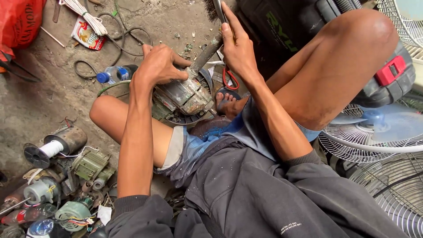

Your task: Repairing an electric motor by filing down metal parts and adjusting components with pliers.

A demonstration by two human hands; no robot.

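Head view, person seated on concrete floor, knees up, working between the legs. Left hand clamped over top of a grimy electric motor, fingers curled shut around its housing; motor sits at frame centre, just left of the bare foot, resting on a dark round part underneath. Motor shaft sticks out toward 1 o'clock from the body. Right hand at 12 o'clock of the motor, grip pinched on a thin metal tool, thumb along it; tool tip hidden behind the hand, so contact with the shaft cannot be told. Tool runs off top edge.

Around: plastic water bottle with blue cap lying at 9 o'clock of the left hand, just beside it. Black cable looped on floor at 11 o'clock, white cord bundle above that, small snack wrapper near it. Red bag top left corner. Red-handled pliers under right wrist, partly hidden. Black tool case with red latch at 3 o'clock behind right knee. White fan grilles lower right. Pile of small motors, coils and a spool at 8 o'clock. Right forearm and knee block view of the case front.
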